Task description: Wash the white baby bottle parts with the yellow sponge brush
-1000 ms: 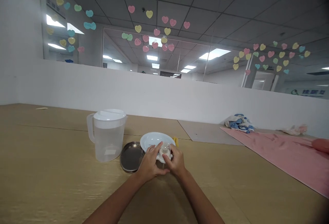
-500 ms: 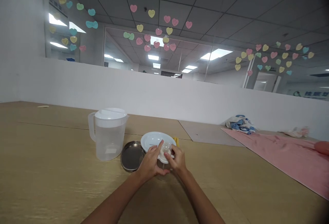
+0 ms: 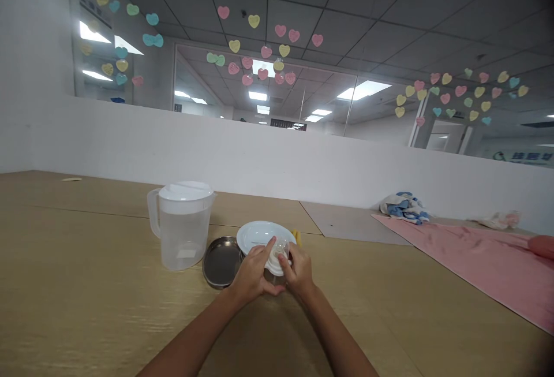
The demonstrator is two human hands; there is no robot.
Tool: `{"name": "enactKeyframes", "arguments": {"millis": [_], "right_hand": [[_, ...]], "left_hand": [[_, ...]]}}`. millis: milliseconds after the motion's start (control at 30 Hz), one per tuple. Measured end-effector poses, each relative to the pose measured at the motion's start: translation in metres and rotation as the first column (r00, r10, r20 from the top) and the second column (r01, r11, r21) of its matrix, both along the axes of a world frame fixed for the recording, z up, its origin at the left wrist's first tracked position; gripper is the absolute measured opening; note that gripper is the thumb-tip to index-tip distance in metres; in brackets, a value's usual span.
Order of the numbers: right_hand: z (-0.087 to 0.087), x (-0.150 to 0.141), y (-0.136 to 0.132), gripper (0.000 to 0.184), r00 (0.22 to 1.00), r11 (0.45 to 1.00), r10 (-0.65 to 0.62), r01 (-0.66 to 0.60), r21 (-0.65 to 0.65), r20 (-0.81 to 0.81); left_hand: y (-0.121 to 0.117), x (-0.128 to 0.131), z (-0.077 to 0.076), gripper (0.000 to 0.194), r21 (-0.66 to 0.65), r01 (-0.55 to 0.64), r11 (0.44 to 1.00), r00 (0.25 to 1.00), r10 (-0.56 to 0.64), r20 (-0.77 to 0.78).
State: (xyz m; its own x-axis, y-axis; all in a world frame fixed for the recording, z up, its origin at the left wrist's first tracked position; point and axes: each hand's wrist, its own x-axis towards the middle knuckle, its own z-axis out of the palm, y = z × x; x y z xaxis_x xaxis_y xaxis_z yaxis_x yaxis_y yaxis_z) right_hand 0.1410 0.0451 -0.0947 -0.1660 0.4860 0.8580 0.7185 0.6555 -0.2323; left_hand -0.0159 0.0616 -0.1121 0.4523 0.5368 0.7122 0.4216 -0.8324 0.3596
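Note:
Between my hands is a small clear container with a white lid (image 3: 273, 267) and a clear dome-like piece on top; its exact kind I cannot make out. My left hand (image 3: 252, 273) wraps round its left side, thumb up along the lid and fingers below. From the right, my right hand (image 3: 302, 271) grips the lid's edge, its thumb pressed on the top. Just behind them stands a white bowl (image 3: 255, 232), partly covered by the container. A round metal tray (image 3: 221, 262) lies left of my left hand. Something yellow (image 3: 297, 236) shows beyond my right hand.
A translucent lidded pitcher (image 3: 185, 238) with clear contents stands left of the metal tray. At the right, a pink cloth (image 3: 467, 256) covers part of the table, with a crumpled blue and white cloth (image 3: 404, 208) by the wall. A grey mat (image 3: 346, 224) lies at the back.
My right thumb and fingers have shifted slightly on the lid. A small white tab that stuck out beside the right thumb no longer shows. Everything else stays in place.

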Motion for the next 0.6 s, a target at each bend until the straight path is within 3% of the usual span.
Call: {"name": "enactKeyframes", "arguments": {"millis": [133,300,500,600], "right_hand": [[0.000,-0.002,-0.001,0.031,0.999,0.998,-0.044,0.043,0.046,0.021],[0.002,-0.006,-0.003,0.033,1.000,1.000,-0.006,0.007,0.019,-0.027],[0.004,-0.011,-0.001,0.033,0.972,0.991,0.057,-0.082,-0.105,-0.226],[0.004,-0.011,0.002,0.033,0.946,0.992,0.046,-0.082,-0.101,-0.321]], "left_hand": [[-0.001,0.001,-0.001,0.121,-0.021,-0.012,1.000,1.000,0.012,0.011],[0.000,0.003,-0.004,0.125,-0.051,-0.037,0.998,0.999,0.038,0.026],[-0.005,0.004,0.001,0.130,-0.125,-0.067,0.990,0.996,0.073,0.049],[-0.010,0.004,0.005,0.128,-0.151,-0.063,0.986,0.996,0.072,0.049]]}}
